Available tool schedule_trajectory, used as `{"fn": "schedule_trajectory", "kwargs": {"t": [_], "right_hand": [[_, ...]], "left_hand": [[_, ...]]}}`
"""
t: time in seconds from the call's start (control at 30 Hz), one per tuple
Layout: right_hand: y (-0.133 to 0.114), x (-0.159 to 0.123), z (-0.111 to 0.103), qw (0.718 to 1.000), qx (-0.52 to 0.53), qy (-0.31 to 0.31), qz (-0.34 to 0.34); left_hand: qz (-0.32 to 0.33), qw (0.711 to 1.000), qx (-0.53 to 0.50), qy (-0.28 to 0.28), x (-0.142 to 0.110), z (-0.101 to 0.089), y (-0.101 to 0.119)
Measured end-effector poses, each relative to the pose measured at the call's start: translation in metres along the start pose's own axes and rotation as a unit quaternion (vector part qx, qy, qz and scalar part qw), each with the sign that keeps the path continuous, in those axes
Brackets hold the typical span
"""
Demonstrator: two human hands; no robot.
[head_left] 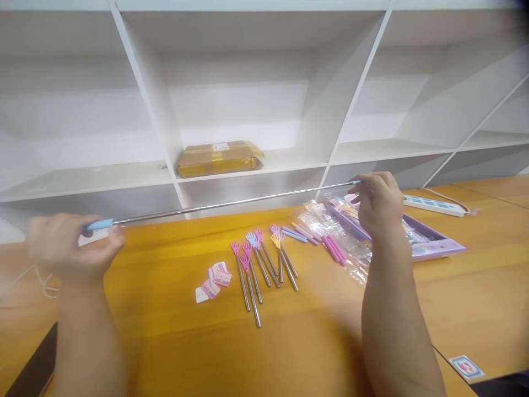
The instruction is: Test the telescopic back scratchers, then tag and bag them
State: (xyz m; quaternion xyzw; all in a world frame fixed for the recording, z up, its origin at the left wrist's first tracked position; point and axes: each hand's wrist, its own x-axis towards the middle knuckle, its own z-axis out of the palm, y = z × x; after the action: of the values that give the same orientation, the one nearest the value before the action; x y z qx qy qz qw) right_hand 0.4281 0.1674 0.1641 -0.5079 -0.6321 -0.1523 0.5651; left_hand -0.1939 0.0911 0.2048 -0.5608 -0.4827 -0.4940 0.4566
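A telescopic back scratcher [231,202] is stretched out long between my two hands above the table. My left hand [74,248], a little blurred, is closed around its light blue handle. At the other end, my right hand [378,201] pinches the light blue tip; the fingers hide most of the scratcher's head. Below the rod lie several short back scratchers [252,270] with pink, blue, purple and yellow hand-shaped heads and bare metal rods. Beside them are loose coloured handle sleeves, pink ones [334,250] and blue ones [295,234]. Small pink cards [215,280] lie overlapping to their left.
A purple box [438,248] and crumpled clear plastic bags [318,218] lie right of centre. Behind stands a white shelf unit [256,88] holding a taped brown parcel [219,158]. A power strip [433,204] sits at the right, a dark flat object [35,364] at the lower left.
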Motion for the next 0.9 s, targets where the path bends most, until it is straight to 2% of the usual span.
{"fn": "schedule_trajectory", "kwargs": {"t": [0.13, 0.27, 0.37, 0.43, 0.5, 0.6, 0.67, 0.73, 0.8, 0.9], "right_hand": [[0.003, 0.0, 0.0, 1.0, -0.005, 0.001, -0.011], [0.008, -0.001, -0.002, 1.0, -0.016, -0.001, 0.0], [0.006, 0.0, 0.0, 1.0, -0.023, -0.016, -0.012], [-0.005, 0.0, 0.007, 0.998, -0.011, -0.024, -0.054], [-0.027, -0.006, 0.022, 0.992, 0.018, -0.044, -0.114], [-0.078, -0.03, 0.054, 0.971, 0.061, -0.118, -0.199], [-0.117, -0.053, 0.074, 0.964, 0.067, -0.142, -0.216], [-0.15, -0.073, 0.087, 0.957, 0.085, -0.17, -0.219], [-0.171, -0.085, 0.09, 0.96, 0.09, -0.172, -0.2], [-0.181, -0.086, 0.082, 0.964, 0.07, -0.179, -0.182]], "left_hand": [[0.004, 1.0, -0.025, 0.0, 0.004, 0.001, 0.006], [-0.032, 0.998, -0.013, -0.055, 0.006, 0.002, 0.01], [-0.001, 0.996, -0.031, -0.078, 0.006, 0.004, 0.019], [0.026, 0.994, -0.044, -0.096, 0.005, 0.006, 0.034], [0.05, 0.99, -0.054, -0.12, 0.002, 0.009, 0.06], [0.091, 0.98, -0.063, -0.166, -0.01, 0.014, 0.113], [0.117, 0.977, -0.081, -0.16, -0.023, 0.016, 0.148], [0.128, 0.973, -0.108, -0.157, -0.037, 0.017, 0.174], [0.106, 0.972, -0.131, -0.161, -0.046, 0.018, 0.188], [0.072, 0.964, -0.169, -0.19, -0.051, 0.021, 0.189]]}}
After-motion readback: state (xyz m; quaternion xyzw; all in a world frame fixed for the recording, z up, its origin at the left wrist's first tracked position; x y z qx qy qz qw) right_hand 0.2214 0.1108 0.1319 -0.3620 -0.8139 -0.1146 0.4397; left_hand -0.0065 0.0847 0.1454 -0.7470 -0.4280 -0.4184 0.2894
